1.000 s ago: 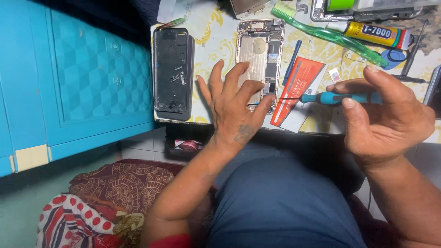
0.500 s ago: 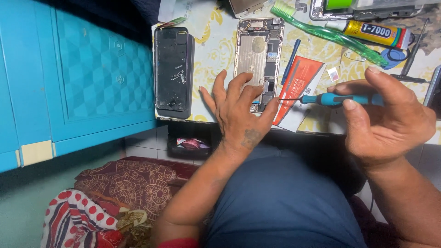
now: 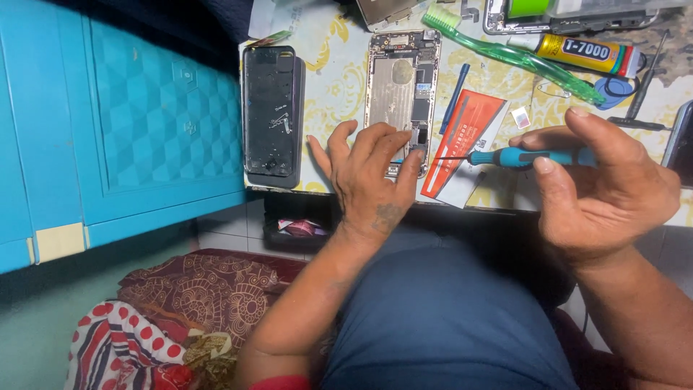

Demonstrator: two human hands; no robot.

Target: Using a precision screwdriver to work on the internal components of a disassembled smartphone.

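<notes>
Patterned yellow-and-white tabletop (image 3: pixel 339 87) at top of view, turquoise cabinet front (image 3: pixel 144 123) to its left, tiled floor and a red printed cloth (image 3: pixel 202 289) below.

Opened silver phone chassis, back shell with exposed boards (image 3: pixel 401 79), lying flat on tabletop, long axis pointing away from the wearer. Left hand (image 3: pixel 368 180) resting palm down at chassis near end, fingers (image 3: pixel 411 162) spread and released, tips pressing on the lower edge of the shell; nothing grasped.

Right hand (image 3: pixel 599 188) to the right, thumb and forefinger clenched on a slim teal-handled precision screwdriver (image 3: pixel 520 157) held level, metal tip pointing left toward chassis lower right corner, tip just short of left fingertips. Contact of tip with chassis not resolvable.

Under the shaft: red-and-white printed card packet (image 3: pixel 462 137). Beside chassis, left: detached black phone screen panel (image 3: pixel 268 108), face down. Further back: green translucent toothbrush (image 3: pixel 520 61), yellow-labelled glue tube (image 3: pixel 585 54), blue plastic pry stick (image 3: pixel 455 97).
</notes>
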